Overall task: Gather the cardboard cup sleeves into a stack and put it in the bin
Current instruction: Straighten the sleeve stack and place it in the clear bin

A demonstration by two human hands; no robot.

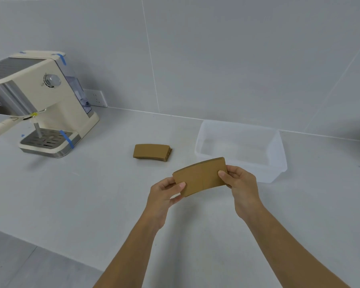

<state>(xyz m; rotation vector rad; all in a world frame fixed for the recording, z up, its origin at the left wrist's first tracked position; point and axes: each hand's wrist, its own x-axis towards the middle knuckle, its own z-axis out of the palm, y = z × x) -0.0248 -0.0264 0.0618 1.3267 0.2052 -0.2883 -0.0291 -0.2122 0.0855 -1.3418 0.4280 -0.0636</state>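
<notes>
A flat stack of brown cardboard cup sleeves (202,176) is held above the counter between both hands. My left hand (164,194) pinches its left end and my right hand (240,183) pinches its right end. A second pile of brown sleeves (152,152) lies on the grey counter, behind and to the left of the held stack. The clear plastic bin (276,156) stands to the right, just behind my right hand, with nothing visible inside.
A cream espresso machine (44,104) with blue tape strips stands at the far left against the tiled wall. A wall socket (97,98) sits behind it. The counter's front edge (50,251) runs across the lower left.
</notes>
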